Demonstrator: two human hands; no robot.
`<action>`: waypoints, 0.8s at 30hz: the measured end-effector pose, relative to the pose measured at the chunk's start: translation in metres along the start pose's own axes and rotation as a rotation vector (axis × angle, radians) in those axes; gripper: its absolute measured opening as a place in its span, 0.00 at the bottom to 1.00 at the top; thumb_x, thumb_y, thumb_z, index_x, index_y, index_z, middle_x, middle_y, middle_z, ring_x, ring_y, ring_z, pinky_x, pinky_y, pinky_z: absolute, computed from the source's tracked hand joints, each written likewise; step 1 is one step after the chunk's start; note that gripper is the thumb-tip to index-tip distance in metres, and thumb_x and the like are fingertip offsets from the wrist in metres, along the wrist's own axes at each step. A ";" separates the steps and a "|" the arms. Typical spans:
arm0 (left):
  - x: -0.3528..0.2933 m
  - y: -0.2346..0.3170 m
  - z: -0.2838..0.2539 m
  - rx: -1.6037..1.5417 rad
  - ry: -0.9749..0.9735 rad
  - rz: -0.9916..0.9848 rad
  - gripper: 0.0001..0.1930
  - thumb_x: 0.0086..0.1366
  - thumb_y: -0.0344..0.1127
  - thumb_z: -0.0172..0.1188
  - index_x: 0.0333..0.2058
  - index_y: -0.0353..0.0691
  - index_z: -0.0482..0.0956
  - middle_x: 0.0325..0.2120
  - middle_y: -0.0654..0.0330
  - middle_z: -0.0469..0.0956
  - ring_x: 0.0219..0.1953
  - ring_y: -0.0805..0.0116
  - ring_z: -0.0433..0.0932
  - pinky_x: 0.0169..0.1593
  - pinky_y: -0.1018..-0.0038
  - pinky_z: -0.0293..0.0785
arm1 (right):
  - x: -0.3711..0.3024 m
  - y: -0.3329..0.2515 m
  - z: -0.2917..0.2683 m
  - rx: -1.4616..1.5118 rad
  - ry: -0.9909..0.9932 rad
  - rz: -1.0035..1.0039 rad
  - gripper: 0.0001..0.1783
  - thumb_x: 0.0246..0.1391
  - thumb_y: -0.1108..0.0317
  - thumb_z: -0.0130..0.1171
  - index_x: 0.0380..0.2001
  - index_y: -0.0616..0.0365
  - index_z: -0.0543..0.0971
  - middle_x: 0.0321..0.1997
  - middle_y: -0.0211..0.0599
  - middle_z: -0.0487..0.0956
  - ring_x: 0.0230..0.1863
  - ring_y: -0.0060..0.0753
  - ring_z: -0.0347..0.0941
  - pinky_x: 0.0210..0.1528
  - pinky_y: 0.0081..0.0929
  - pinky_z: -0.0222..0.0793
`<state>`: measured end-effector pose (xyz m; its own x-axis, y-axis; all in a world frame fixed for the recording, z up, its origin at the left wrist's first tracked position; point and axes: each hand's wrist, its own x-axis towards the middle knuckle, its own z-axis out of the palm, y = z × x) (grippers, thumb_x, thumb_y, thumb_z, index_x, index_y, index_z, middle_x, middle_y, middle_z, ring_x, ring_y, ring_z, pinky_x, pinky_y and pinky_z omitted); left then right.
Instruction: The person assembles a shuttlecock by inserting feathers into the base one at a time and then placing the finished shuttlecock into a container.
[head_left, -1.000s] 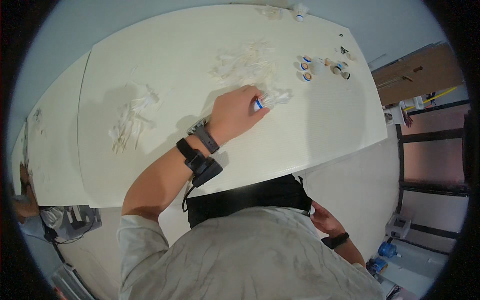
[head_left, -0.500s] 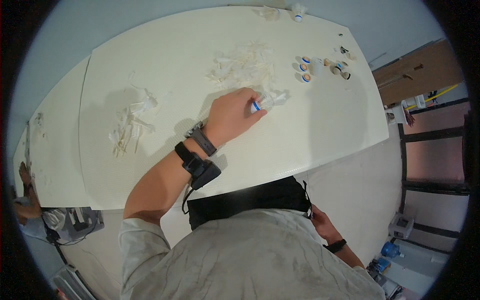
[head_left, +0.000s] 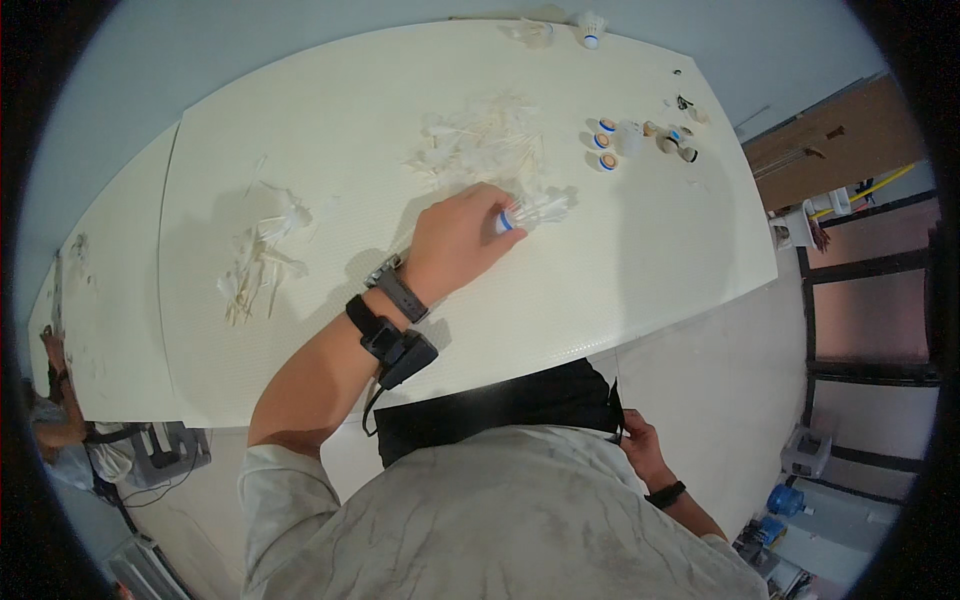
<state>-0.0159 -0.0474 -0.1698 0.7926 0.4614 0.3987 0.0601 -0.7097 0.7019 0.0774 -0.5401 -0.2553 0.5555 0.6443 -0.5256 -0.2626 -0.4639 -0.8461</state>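
Note:
My left hand (head_left: 455, 245) is over the middle of the white table, closed around the blue-banded base of a feather shuttlecock (head_left: 541, 209). The feather end points right, low over the tabletop. Just beyond my hand lies a loose heap of white feathers (head_left: 478, 140), and a smaller feather pile (head_left: 262, 265) is to its left. My right hand (head_left: 645, 446) hangs below the table edge, beside my black shorts (head_left: 500, 398). Its fingers are partly hidden at the cloth, and whether they grip anything is unclear.
Right of the heap stand several blue-rimmed shuttlecock bases (head_left: 606, 141) and other small pieces (head_left: 670, 144). A whole shuttlecock (head_left: 591, 31) is at the far edge, beside a worn one (head_left: 535, 35). At far left, another person's arm (head_left: 62, 390) reaches the table.
The shuttlecock has turned slightly in my left hand, and its feathers now look more spread. My right hand stays by the shorts. The view has shifted a little.

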 end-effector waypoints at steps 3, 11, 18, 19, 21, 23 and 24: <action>0.001 0.001 0.000 0.005 -0.002 -0.004 0.17 0.60 0.39 0.72 0.43 0.40 0.78 0.25 0.60 0.79 0.24 0.68 0.78 0.30 0.73 0.73 | 0.002 0.018 -0.013 -0.100 -0.078 -0.054 0.21 0.57 0.77 0.68 0.54 0.62 0.79 0.52 0.30 0.79 0.54 0.27 0.74 0.55 0.27 0.72; -0.003 0.000 0.000 0.002 -0.005 -0.035 0.17 0.60 0.40 0.73 0.42 0.40 0.78 0.26 0.60 0.79 0.22 0.69 0.76 0.28 0.73 0.72 | 0.005 -0.044 0.003 -0.032 -0.179 0.008 0.30 0.61 0.84 0.54 0.67 0.63 0.70 0.49 0.36 0.83 0.50 0.25 0.77 0.55 0.27 0.73; 0.002 0.001 0.003 -0.042 -0.003 -0.014 0.17 0.60 0.40 0.73 0.42 0.39 0.78 0.23 0.61 0.77 0.21 0.72 0.74 0.27 0.74 0.70 | 0.040 -0.017 -0.004 -0.779 -0.078 -0.305 0.38 0.42 0.92 0.61 0.59 0.51 0.78 0.45 0.38 0.79 0.39 0.28 0.75 0.44 0.22 0.74; 0.002 0.001 0.002 -0.036 -0.003 -0.020 0.17 0.60 0.40 0.73 0.42 0.39 0.78 0.23 0.61 0.77 0.21 0.72 0.74 0.27 0.74 0.70 | 0.045 -0.018 0.003 -0.777 -0.085 -0.306 0.38 0.42 0.92 0.61 0.59 0.51 0.78 0.45 0.38 0.79 0.39 0.28 0.75 0.44 0.22 0.74; 0.002 0.001 0.000 -0.028 -0.015 -0.021 0.17 0.60 0.39 0.73 0.42 0.39 0.78 0.21 0.62 0.76 0.20 0.72 0.73 0.26 0.74 0.69 | 0.059 -0.026 0.019 -0.825 0.208 -0.527 0.36 0.38 0.91 0.64 0.54 0.52 0.79 0.53 0.42 0.75 0.49 0.38 0.75 0.48 0.27 0.74; 0.001 -0.001 0.000 -0.020 0.000 -0.017 0.17 0.60 0.39 0.73 0.42 0.39 0.78 0.21 0.62 0.76 0.20 0.72 0.73 0.26 0.74 0.69 | 0.064 -0.039 0.021 -1.021 0.201 -0.588 0.35 0.38 0.89 0.66 0.53 0.51 0.79 0.61 0.44 0.70 0.60 0.44 0.70 0.55 0.35 0.72; 0.001 -0.001 0.000 -0.018 0.009 -0.005 0.17 0.60 0.39 0.73 0.42 0.39 0.78 0.20 0.62 0.76 0.20 0.72 0.73 0.26 0.74 0.69 | 0.065 -0.041 0.021 -1.102 0.193 -0.635 0.37 0.37 0.83 0.70 0.56 0.52 0.78 0.62 0.46 0.70 0.63 0.47 0.68 0.57 0.37 0.71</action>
<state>-0.0156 -0.0461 -0.1702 0.7866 0.4701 0.4002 0.0532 -0.6974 0.7147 0.1073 -0.4665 -0.2561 0.4712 0.8811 0.0400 0.8247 -0.4240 -0.3743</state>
